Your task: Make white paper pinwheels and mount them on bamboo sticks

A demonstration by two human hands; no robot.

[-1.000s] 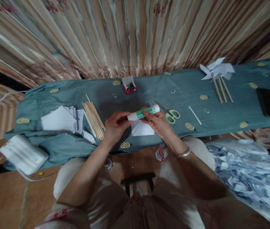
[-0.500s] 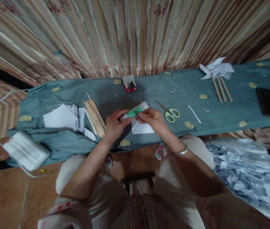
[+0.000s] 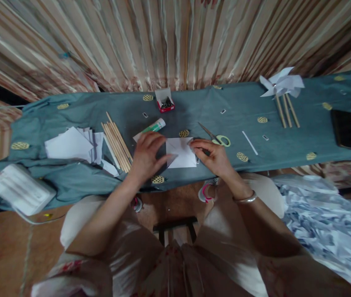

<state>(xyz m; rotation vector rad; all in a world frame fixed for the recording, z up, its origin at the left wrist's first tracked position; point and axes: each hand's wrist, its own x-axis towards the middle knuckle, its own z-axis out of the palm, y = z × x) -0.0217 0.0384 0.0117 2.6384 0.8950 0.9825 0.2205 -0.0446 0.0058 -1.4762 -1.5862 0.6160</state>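
Note:
A white square of paper (image 3: pixel 180 153) with diagonal crease or cut lines lies flat on the cloth between my hands. My left hand (image 3: pixel 147 159) is at its left edge, fingers spread and slightly blurred, holding nothing. At the paper's right side is my right hand (image 3: pixel 212 156), its fingertips by the upper right corner and the thumb apart from them. Just beyond my left fingers lies a green and white glue stick (image 3: pixel 155 126), partly hidden by that hand. Scissors with light green handles (image 3: pixel 221 140) rest beyond my right hand.
Wooden sticks (image 3: pixel 116 144) and a stack of white papers (image 3: pixel 70 144) lie at left, near a white box (image 3: pixel 22 189) with a cable. A small red box (image 3: pixel 165 109) holds dark metal pieces. Right are paper pinwheels (image 3: pixel 282 82), a paper strip (image 3: pixel 250 143) and a phone (image 3: pixel 347 130).
The glue stick has gone from my hands to the cloth, left of and beyond the paper. My hands have moved apart to either side of the paper, and the view has shifted slightly.

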